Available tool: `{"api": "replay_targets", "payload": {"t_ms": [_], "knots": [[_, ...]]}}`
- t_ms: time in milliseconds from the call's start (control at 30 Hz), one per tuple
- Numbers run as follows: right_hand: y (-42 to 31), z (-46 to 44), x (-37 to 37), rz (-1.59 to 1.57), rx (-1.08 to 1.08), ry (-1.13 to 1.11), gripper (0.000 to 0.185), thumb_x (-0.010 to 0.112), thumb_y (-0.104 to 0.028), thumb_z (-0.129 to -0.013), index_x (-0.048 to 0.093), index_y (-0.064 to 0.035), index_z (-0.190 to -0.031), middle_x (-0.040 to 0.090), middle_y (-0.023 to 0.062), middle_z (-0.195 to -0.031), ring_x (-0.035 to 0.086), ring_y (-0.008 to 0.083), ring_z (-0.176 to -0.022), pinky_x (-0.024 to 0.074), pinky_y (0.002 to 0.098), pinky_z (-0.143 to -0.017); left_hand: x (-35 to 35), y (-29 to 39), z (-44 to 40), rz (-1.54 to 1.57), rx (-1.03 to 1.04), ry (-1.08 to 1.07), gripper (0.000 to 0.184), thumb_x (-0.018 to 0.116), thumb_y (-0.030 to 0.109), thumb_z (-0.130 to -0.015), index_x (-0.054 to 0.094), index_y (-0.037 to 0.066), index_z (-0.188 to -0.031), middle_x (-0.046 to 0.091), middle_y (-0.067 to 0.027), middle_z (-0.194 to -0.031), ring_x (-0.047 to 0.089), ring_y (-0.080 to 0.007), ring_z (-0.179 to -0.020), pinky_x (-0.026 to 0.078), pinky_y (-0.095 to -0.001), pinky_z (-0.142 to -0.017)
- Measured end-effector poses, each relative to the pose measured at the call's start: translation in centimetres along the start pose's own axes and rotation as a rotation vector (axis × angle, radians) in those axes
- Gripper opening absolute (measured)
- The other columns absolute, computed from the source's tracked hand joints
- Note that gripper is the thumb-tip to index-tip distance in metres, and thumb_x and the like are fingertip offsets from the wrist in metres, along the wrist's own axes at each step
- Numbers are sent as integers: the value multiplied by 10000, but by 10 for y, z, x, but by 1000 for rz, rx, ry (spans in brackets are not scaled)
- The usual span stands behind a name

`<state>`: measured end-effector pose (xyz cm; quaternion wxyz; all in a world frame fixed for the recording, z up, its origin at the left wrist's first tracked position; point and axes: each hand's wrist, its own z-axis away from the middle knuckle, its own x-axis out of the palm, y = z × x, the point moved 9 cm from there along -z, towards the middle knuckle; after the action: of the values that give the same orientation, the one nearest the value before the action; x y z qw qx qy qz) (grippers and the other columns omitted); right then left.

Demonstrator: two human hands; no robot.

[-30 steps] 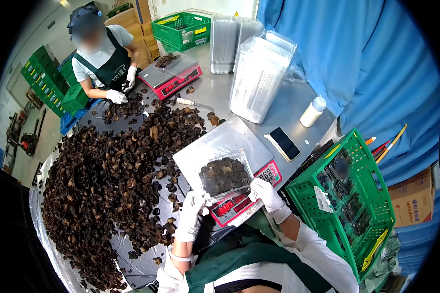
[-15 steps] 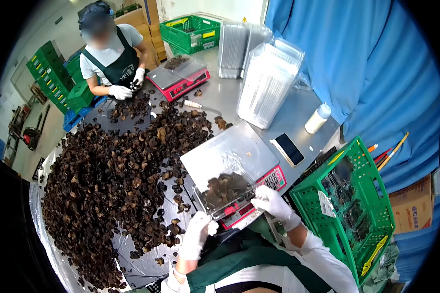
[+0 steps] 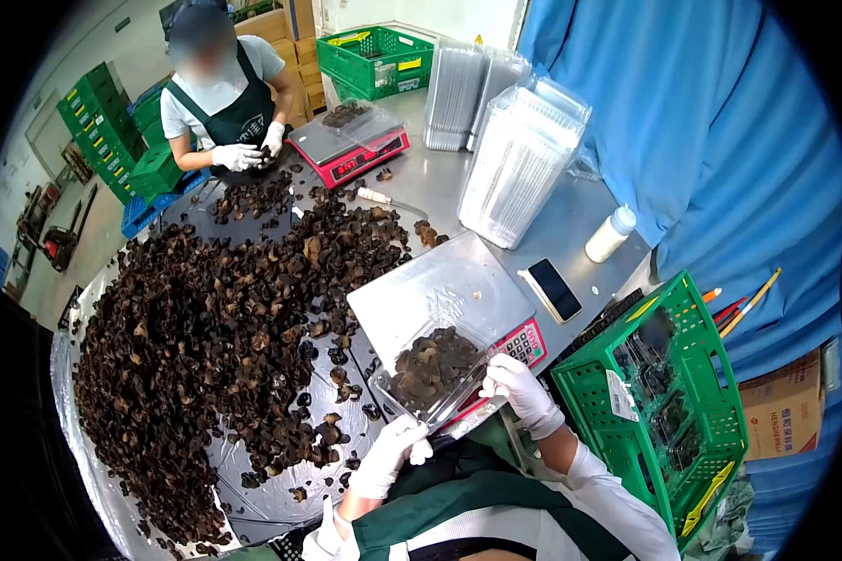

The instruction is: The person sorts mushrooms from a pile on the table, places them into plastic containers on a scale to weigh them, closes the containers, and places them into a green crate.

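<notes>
A clear plastic box (image 3: 437, 367) of dark dried fungus is held tilted over the front of the red scale (image 3: 440, 290). My gloved left hand (image 3: 393, 451) pinches its near left corner. At the right corner, my gloved right hand (image 3: 517, 385) grips the box edge with closed fingers. The box covers most of the scale's display, while the keypad shows to its right. A big heap of dark fungus (image 3: 196, 346) spreads over the table to the left.
Across the table a co-worker (image 3: 225, 103) handles fungus near a second red scale (image 3: 346, 145). Stacked clear boxes (image 3: 519, 164), a phone (image 3: 550, 290) and a white bottle (image 3: 610, 234) stand beyond my scale. A green crate (image 3: 585, 393) with filled boxes is at right.
The box has tilted and moved slightly right and down, with both hands at its near edge. The camera view has shifted a little. The co-worker's hands have come closer together.
</notes>
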<state>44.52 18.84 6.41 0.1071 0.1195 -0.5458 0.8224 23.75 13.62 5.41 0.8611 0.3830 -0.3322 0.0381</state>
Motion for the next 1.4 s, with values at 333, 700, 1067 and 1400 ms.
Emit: {"api": "replay_targets", "payload": {"t_ms": [333, 700, 1067, 1400], "knots": [[-29, -3, 3, 48, -197, -33, 285, 445, -110, -952, 519, 21, -1194, 581, 75, -900, 617, 126, -796, 545, 251, -717, 4, -1, 0, 35, 18, 15, 128, 592, 170, -923, 591, 43, -909, 637, -52, -682, 556, -86, -541, 435, -203, -515], [-10, -11, 19, 327, -27, -142, 243, 418, -203, -980, 551, -6, -932, 628, 93, -761, 620, 139, -633, 500, 247, -589, -40, 8, 2, -189, 151, 153, 108, 580, 125, -920, 511, 50, -883, 659, -84, -723, 579, -95, -559, 441, -199, -521], [-4, -13, 22, 159, -61, -198, 160, 508, -161, -937, 558, -9, -933, 626, 67, -731, 602, 133, -621, 480, 245, -587, -52, 14, 8, -400, 356, 217, 87, 588, 93, -908, 528, 29, -899, 691, -114, -845, 639, -142, -695, 488, -252, -634], [-72, 47, 76, 1205, -790, 54, 538, 543, -36, -831, 421, 11, -1353, 431, 251, -1368, 501, 355, -1209, 425, 372, -1001, 4, 127, 75, -1354, 1382, 662, 204, 598, -31, -835, 635, 24, -1029, 678, -165, -952, 635, -287, -745, 514, -334, -649]]}}
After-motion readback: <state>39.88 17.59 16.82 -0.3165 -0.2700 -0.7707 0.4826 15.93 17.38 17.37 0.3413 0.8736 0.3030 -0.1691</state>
